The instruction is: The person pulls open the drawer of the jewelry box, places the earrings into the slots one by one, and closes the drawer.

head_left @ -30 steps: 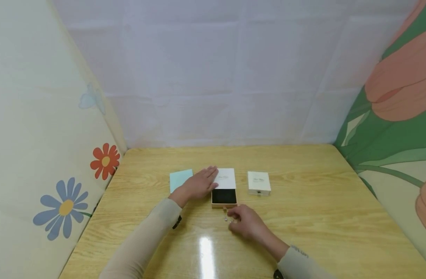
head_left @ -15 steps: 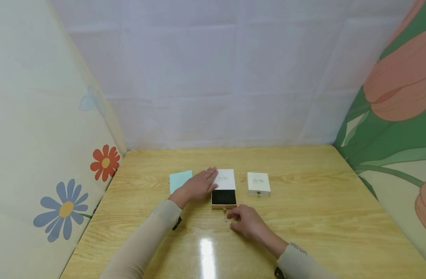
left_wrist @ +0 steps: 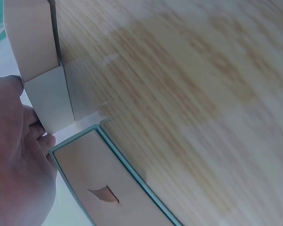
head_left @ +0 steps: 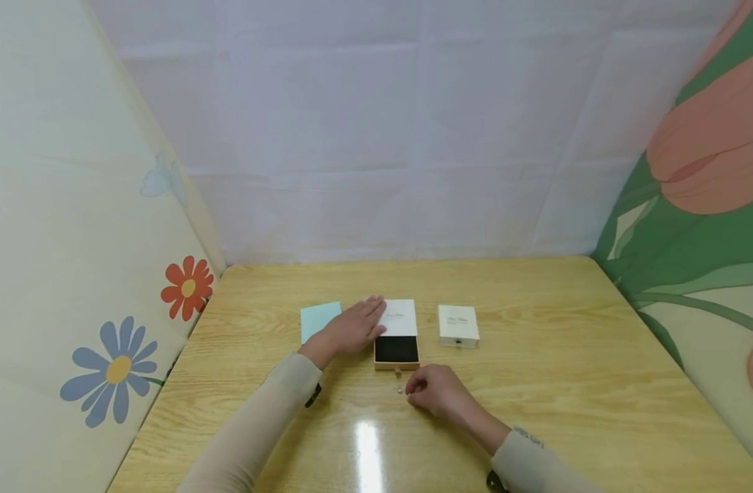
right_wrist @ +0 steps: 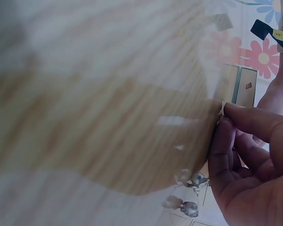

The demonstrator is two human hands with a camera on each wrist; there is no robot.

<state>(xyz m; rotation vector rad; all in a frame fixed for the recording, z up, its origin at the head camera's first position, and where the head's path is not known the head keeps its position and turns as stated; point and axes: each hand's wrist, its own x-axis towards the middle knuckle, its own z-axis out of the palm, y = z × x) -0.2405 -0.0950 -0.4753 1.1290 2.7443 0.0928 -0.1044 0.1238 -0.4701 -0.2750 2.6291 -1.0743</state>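
Note:
In the head view, a white slide-out jewelry box (head_left: 397, 317) has its drawer (head_left: 397, 365) pulled toward me, showing a black lining. My left hand (head_left: 354, 326) rests against the left side of its sleeve, fingers mostly straight. Close in front of the drawer, my right hand (head_left: 435, 392) pinches a tiny glittery piece (right_wrist: 221, 110) between thumb and forefinger; its kind is too small to tell. Two silvery pieces like earrings (right_wrist: 196, 181) lie by that hand in the right wrist view. One bead-like piece (head_left: 400, 391) shows beside the fingertips in the head view.
Left of the open box lies a light-blue box (head_left: 318, 319), partly behind my left hand; its front carries a small ribbon tab (left_wrist: 104, 194). A second white box (head_left: 458, 325) stands to the right, its drawer in. The glossy wooden table (head_left: 537, 383) reflects light.
My right thumb and forefinger have come closer together. One of the two small pieces seen beside them no longer shows in the head view. My left hand stays on the box.

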